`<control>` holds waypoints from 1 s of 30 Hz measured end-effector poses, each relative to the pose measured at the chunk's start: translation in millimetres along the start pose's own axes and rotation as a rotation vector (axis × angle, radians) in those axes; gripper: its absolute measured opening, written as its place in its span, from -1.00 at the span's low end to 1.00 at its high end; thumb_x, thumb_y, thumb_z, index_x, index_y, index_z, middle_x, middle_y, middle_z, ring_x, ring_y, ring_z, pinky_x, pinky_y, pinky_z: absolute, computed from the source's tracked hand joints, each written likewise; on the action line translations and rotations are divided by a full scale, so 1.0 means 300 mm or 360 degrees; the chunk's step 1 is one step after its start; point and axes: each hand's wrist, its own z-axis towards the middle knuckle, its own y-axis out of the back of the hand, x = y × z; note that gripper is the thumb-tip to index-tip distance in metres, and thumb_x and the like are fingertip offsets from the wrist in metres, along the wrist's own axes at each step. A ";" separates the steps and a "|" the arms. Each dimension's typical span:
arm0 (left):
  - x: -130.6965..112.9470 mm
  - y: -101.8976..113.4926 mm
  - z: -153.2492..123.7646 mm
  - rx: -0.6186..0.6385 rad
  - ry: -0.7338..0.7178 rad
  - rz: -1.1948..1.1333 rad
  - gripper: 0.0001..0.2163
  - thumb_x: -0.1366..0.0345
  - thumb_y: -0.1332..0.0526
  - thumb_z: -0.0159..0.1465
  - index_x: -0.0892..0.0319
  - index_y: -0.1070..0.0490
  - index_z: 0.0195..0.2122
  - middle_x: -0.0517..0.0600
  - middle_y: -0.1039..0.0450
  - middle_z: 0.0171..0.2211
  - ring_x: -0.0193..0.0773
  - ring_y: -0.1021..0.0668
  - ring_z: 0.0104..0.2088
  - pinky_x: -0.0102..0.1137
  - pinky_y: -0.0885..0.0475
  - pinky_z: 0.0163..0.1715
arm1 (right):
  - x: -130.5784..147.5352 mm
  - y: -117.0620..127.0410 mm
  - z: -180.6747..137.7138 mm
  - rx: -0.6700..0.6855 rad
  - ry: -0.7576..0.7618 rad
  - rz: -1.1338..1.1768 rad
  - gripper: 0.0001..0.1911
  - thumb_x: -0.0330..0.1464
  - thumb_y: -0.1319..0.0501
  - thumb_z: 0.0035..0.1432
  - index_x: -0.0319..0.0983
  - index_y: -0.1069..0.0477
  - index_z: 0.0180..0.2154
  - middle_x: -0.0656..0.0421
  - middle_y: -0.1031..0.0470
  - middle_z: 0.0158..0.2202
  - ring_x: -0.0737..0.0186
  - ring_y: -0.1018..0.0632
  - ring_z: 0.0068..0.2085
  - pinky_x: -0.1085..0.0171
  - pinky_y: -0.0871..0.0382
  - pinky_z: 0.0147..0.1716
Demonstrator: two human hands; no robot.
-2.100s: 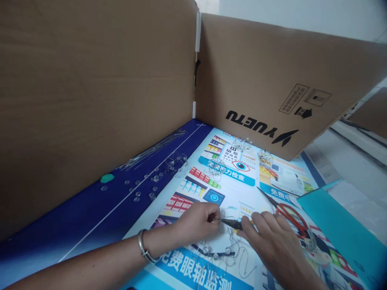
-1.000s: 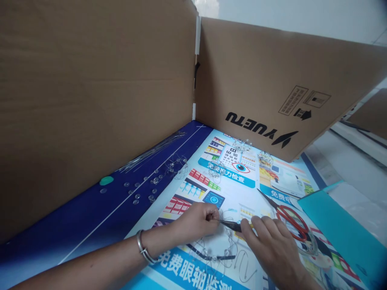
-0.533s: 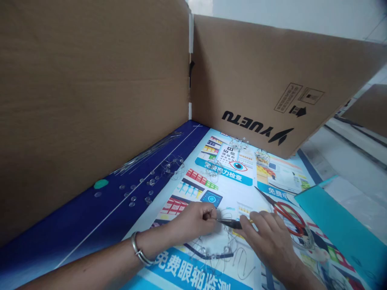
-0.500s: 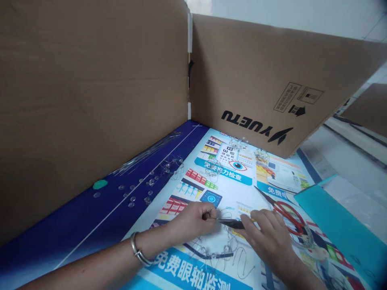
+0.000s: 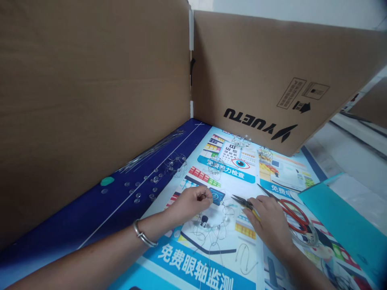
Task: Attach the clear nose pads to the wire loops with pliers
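My left hand (image 5: 192,203), with a silver bangle on the wrist, pinches one end of a thin wire strung with clear beads (image 5: 225,220). The beaded wire curves below the fingers in loose loops over the printed sheet. In my right hand (image 5: 269,221) are needle-nose pliers (image 5: 244,202) with dark jaws and a yellow handle. Their jaws are slightly parted and point left, a short gap from the left fingertips. Just beyond the right hand lie red-handled scissors (image 5: 294,215).
Cardboard walls (image 5: 99,80) rise at the left and back. Loose clear beads (image 5: 137,196), a green piece (image 5: 107,181) and a bundle of wires (image 5: 151,151) lie at left. More beaded wire loops (image 5: 175,164) sit farther back. A teal folder (image 5: 341,225) lies at right.
The pliers have come away from my left fingertips, and their jaws have parted. My left hand has shifted slightly up and left, and more of the beaded wire shows.
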 end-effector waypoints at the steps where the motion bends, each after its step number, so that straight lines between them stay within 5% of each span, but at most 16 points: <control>1: -0.004 0.002 0.001 -0.0016 -0.0001 0.0012 -0.91 0.31 -0.13 0.10 0.21 -0.33 -0.48 -0.17 -0.15 -0.61 -0.45 -0.20 -0.59 -0.53 -0.09 -0.59 | -0.001 0.000 0.002 0.0029 -0.0016 -0.0024 -0.67 -0.15 -0.02 0.19 -0.20 -0.35 -0.14 0.06 -0.36 -0.22 0.07 -0.34 -0.18 0.12 -0.17 -0.18; 15: -0.020 0.032 0.015 -0.0056 0.0271 -0.0200 -0.85 0.20 -0.19 0.09 0.18 -0.32 -0.44 -0.19 -0.19 -0.64 -0.52 -0.14 -0.75 -0.56 -0.03 -0.77 | -0.015 -0.029 0.009 0.0142 -0.0099 -0.0167 -0.63 -0.21 0.05 0.22 -0.19 -0.27 -0.01 0.02 -0.32 -0.12 0.00 -0.30 -0.09 0.07 -0.15 -0.15; 30: -0.059 0.038 -0.018 0.0152 0.0375 -0.0673 -0.86 0.23 -0.21 0.09 0.18 -0.31 -0.43 -0.15 -0.26 -0.62 -0.53 -0.17 -0.73 -0.57 -0.04 -0.76 | -0.026 -0.044 0.010 0.0086 -0.0067 -0.0150 -0.64 -0.22 0.03 0.21 -0.19 -0.29 -0.02 0.02 -0.33 -0.14 0.03 -0.31 -0.11 0.08 -0.15 -0.14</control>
